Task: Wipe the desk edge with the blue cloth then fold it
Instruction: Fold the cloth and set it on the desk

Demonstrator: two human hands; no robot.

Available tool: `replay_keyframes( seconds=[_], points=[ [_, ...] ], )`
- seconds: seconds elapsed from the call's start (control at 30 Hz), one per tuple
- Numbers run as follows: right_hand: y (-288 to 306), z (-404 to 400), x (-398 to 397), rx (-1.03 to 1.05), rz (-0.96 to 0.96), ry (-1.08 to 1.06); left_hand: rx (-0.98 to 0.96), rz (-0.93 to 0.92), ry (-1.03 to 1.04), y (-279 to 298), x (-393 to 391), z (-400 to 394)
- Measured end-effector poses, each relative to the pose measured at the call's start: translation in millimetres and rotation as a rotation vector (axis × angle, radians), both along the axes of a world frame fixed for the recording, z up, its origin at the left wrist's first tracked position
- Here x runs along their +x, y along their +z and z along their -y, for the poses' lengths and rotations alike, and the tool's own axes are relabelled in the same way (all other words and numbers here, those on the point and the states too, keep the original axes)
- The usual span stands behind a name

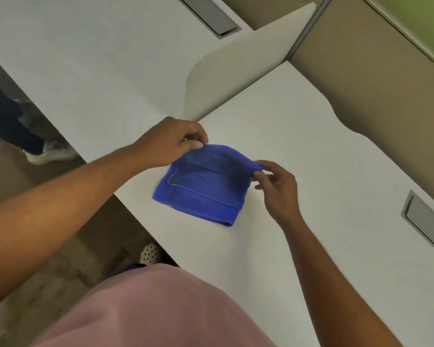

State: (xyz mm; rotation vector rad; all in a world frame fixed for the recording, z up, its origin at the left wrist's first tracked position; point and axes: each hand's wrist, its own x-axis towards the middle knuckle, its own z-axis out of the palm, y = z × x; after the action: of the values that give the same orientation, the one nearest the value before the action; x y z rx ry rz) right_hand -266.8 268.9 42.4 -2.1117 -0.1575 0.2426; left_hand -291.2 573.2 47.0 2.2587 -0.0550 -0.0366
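Note:
The blue cloth (203, 186) lies on the white desk (311, 171) near its left edge, partly folded, with a stitched hem showing on its top layer. My left hand (171, 144) pinches the cloth's far left corner. My right hand (276, 186) pinches the far right corner. Between the two hands the cloth's far edge is raised off the desk, while its near edge rests flat.
A white divider panel (236, 68) stands upright just beyond the cloth. A grey cable slot (426, 219) sits in the desk at right, another slot (211, 13) on the neighbouring desk. Another person's leg and white shoe (50, 154) are on the floor at left.

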Motion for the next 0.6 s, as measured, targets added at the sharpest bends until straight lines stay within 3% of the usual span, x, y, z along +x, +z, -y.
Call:
replay_keyframes(
  seconds=[0.27,0.47,0.6],
  points=[
    [-31.8,36.4,-61.0,-0.066,-0.008,0.059,0.219,0.136,-0.21,-36.6,-80.9,11.6],
    [-49.1,44.6,-81.6,-0.228,0.113,0.235,0.419,0.364,-0.329,-66.1,-99.9,16.3],
    [-52.7,47.0,-86.9,-0.436,0.227,0.365,0.448,0.353,-0.346,-71.3,-96.0,12.9]
  ],
)
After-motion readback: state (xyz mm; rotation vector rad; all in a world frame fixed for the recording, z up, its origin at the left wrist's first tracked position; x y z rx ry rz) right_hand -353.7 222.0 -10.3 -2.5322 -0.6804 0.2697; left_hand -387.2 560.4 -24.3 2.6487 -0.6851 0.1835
